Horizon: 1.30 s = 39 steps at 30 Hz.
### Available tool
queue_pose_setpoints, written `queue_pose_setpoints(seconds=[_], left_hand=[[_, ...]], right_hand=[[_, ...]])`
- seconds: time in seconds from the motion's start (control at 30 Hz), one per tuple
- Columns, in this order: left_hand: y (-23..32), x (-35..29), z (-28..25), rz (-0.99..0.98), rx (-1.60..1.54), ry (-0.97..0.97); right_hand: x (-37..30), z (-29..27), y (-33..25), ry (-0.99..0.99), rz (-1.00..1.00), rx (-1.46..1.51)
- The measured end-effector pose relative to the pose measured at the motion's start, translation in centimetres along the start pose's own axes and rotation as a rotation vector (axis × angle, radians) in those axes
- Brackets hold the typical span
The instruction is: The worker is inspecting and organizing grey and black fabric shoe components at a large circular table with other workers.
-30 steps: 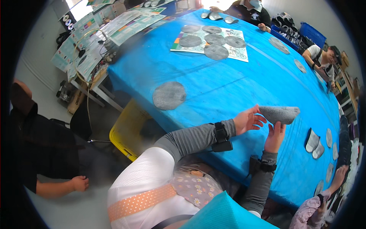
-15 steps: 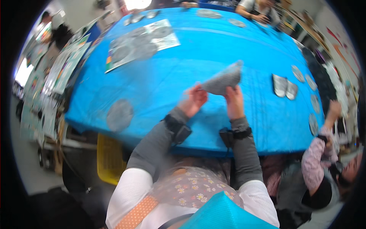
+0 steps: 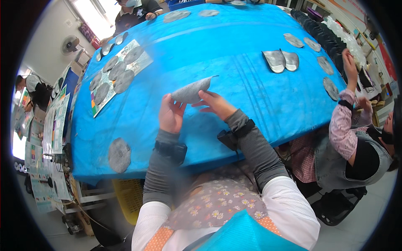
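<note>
A curved grey felt-like piece is raised over the near middle of the blue-covered table. My left hand grips its left end from below, fingertips along the lower edge. At the other end my right hand has its thumb against the piece and its fingers under it, so the hand is closed on it. The piece is bent, with its upper right corner ending in a point. On the table to the left, apart from my hands, lies a flat grey oval piece.
At the far left, several grey ovals rest on a printed sheet. Two grey-and-white toe-shaped pieces lie at right, near several grey ovals. A yellow basket stands below the near edge. Co-workers are at the right and far edges.
My view has turned, so the table's things appear shifted left. The grey piece has tilted flatter and sits lower between my hands. At right, a co-worker's arm is now raised.
</note>
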<state>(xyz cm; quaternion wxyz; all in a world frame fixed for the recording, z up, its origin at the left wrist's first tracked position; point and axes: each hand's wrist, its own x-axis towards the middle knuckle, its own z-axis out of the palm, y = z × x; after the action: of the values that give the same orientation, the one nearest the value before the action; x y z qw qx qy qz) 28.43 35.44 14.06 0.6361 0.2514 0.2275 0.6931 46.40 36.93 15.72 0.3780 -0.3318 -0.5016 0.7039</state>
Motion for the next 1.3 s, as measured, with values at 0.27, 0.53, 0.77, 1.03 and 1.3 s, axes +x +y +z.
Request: queue_pose_setpoints(seconds=[0.27,0.53,0.77,1.03,1.3], left_hand=[[2.5,-1.8,-0.6,0.296,0.150,0.063],[10.2,-5.2,-3.7,0.358,-0.028,0.213],[13.7,-11.5,-6.7,0.425,0.073,0.317],[13.6,-19.9,-12.1,0.375,0.825,0.899],[13.8,-19.6,-11.5,0.553,1.633,0.735]], right_hand=[[0.3,-1.3,0.7,-0.438,0.243,-0.044],[0.8,-0.5,0.5,-0.207,0.018,-0.060],[0.3,1.0,-0.1,-0.193,0.020,-0.104],[-0.1,2.5,-0.1,-0.117,0.057,-0.198],[0.7,1.1,0.8,-0.080,0.084,-0.236]])
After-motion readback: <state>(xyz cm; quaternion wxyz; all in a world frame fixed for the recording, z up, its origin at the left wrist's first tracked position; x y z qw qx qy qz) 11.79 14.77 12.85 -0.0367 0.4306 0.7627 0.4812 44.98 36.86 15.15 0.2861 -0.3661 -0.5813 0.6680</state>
